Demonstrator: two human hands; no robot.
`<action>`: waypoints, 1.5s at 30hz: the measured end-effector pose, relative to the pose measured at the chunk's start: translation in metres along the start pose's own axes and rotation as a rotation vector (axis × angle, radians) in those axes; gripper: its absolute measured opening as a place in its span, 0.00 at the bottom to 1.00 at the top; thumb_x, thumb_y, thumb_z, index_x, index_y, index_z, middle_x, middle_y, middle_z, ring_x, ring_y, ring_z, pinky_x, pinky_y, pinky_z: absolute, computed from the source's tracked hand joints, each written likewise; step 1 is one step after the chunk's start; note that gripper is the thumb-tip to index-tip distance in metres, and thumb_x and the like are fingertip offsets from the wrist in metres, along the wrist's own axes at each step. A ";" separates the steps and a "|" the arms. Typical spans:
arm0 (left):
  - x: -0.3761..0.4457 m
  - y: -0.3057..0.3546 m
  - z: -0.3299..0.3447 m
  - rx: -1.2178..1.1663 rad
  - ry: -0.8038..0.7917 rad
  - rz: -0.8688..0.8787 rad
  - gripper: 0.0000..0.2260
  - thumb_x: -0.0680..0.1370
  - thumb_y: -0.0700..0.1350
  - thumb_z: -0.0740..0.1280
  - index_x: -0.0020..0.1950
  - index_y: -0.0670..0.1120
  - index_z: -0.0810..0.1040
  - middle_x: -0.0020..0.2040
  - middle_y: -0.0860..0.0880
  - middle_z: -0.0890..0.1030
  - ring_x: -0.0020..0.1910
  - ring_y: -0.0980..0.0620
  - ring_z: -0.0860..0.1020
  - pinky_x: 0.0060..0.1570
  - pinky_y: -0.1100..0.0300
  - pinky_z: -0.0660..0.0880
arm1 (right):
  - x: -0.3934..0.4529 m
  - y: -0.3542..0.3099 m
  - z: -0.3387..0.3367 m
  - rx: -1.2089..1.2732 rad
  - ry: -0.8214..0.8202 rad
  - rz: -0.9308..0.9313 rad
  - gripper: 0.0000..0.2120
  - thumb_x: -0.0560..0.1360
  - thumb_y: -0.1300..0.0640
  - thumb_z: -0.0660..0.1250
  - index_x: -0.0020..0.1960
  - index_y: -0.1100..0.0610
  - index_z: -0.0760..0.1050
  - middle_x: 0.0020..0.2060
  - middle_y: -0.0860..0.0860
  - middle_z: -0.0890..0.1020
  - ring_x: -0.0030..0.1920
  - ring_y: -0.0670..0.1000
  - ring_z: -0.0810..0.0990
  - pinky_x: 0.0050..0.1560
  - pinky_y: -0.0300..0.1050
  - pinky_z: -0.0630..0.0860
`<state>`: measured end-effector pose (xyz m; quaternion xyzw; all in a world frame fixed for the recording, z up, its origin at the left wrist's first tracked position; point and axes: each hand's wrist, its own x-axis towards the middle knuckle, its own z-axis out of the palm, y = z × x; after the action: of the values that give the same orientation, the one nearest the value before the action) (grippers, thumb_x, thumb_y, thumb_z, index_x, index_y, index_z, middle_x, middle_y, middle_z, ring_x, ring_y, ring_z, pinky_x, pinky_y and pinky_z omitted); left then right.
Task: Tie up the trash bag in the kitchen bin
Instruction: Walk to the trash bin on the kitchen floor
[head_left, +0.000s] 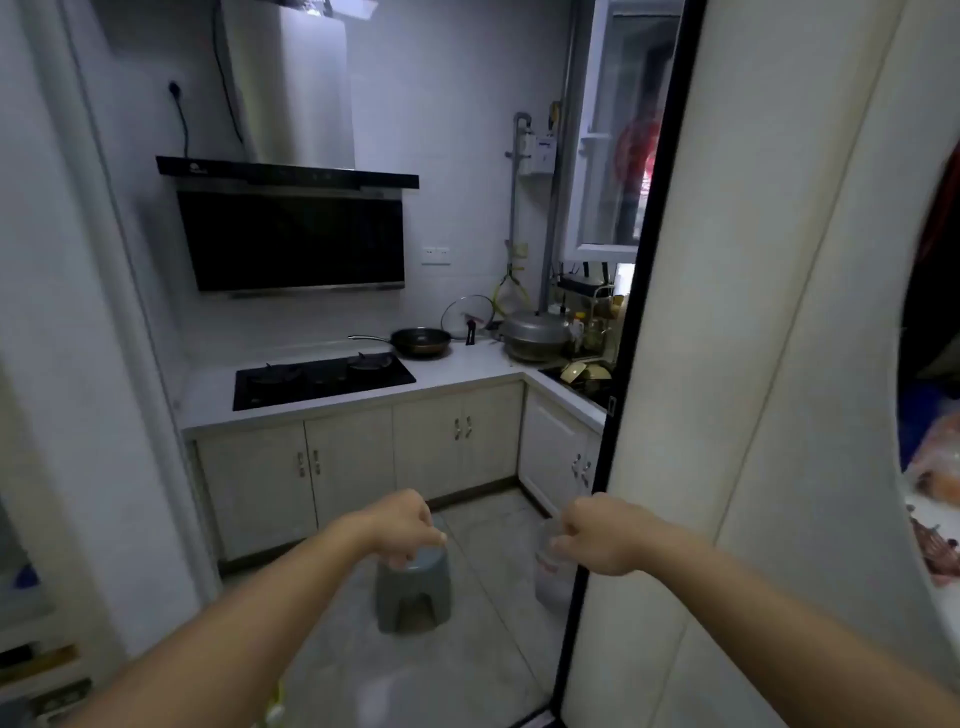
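No bin and no trash bag show in the head view. My left hand (402, 527) is held out in front of me at the kitchen doorway, fingers loosely curled, holding nothing. My right hand (597, 535) is stretched out level with it, a little to the right, fingers also curled and empty. Both hands hang in the air above the tiled floor. A grey plastic stool (413, 592) stands on the floor just below and beyond my left hand. A clear plastic jug (553, 577) stands on the floor under my right hand, partly hidden by it.
A black-edged sliding door (618, 364) and a cream panel (753, 364) close off the right side. Ahead, an L-shaped counter (467, 371) carries a black hob (322, 379), a frying pan (420, 342) and a lidded pot (535, 332). Cupboards (457, 447) run beneath it.
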<state>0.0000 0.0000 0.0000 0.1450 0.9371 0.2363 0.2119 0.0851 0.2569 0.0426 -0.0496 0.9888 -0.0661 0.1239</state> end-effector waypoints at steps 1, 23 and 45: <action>0.009 0.000 -0.002 -0.017 -0.017 -0.012 0.15 0.78 0.52 0.66 0.55 0.40 0.80 0.41 0.44 0.83 0.33 0.51 0.80 0.28 0.63 0.75 | 0.013 0.003 0.001 0.015 -0.008 -0.013 0.17 0.77 0.47 0.59 0.33 0.55 0.65 0.31 0.52 0.70 0.31 0.53 0.68 0.33 0.46 0.63; 0.297 -0.040 -0.098 -0.076 -0.066 -0.085 0.24 0.79 0.62 0.57 0.55 0.42 0.77 0.41 0.44 0.84 0.32 0.53 0.81 0.37 0.58 0.78 | 0.319 0.072 -0.044 0.114 -0.113 -0.012 0.14 0.76 0.46 0.64 0.43 0.57 0.76 0.39 0.52 0.78 0.38 0.51 0.75 0.42 0.47 0.72; 0.550 -0.092 -0.204 0.097 -0.211 0.145 0.18 0.80 0.51 0.63 0.52 0.36 0.81 0.43 0.39 0.82 0.38 0.48 0.79 0.46 0.52 0.79 | 0.545 0.067 -0.061 0.167 0.009 0.383 0.30 0.76 0.50 0.64 0.73 0.59 0.59 0.61 0.60 0.77 0.56 0.58 0.78 0.47 0.49 0.72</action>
<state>-0.5884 0.0488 -0.0638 0.2463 0.9071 0.1889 0.2842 -0.4611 0.2674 -0.0386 0.1498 0.9718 -0.1234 0.1336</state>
